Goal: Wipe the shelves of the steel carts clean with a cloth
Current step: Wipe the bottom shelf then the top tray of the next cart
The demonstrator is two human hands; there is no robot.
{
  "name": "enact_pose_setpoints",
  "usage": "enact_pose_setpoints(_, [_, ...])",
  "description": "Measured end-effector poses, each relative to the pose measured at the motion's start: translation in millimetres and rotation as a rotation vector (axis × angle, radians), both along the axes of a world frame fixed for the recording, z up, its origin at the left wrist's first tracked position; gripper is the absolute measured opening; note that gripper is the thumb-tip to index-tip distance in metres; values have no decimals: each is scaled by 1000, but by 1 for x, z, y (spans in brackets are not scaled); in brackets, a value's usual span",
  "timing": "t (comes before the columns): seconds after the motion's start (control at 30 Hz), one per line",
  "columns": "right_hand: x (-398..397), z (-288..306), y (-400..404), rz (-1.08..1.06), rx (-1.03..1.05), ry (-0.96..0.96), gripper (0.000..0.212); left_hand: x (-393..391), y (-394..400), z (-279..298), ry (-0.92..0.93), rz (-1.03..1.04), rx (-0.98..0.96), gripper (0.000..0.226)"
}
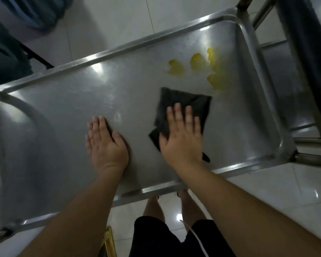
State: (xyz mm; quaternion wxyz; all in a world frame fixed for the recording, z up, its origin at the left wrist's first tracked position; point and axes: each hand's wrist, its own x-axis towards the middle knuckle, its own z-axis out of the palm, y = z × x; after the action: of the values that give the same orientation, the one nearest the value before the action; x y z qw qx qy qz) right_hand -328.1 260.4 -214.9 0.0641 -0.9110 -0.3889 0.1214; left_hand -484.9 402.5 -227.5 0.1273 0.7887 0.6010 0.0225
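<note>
The steel cart's top shelf [63,112] fills the middle of the head view, running from lower left to upper right. A folded black cloth [185,102] lies on its right half. My right hand [182,138] presses flat on the cloth with straight fingers. My left hand [105,143] rests flat on the bare steel to the left of the cloth, fingers together. Several yellow smears [197,62] sit on the shelf just beyond the cloth, toward the far right corner.
A raised rim [119,50] borders the shelf. A second steel cart frame [308,145] stands close on the right, with a dark item on it. Teal fabric [6,52] hangs at the upper left. White tiled floor [285,191] surrounds the cart; my legs stand below the near edge.
</note>
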Motion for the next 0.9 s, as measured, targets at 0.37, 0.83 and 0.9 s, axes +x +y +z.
enact_pose_setpoints(0.37, [151, -1, -21, 661, -36, -68, 81, -1, -2, 1, -27, -4, -2, 68])
enact_pose_setpoints(0.83, [57, 3, 119, -139, 30, -66, 78, 1, -1, 1, 3, 2, 13, 69])
enact_pose_setpoints(0.9, [31, 2, 144, 249, 20, -39, 78, 3, -1, 2, 2, 8, 9, 69])
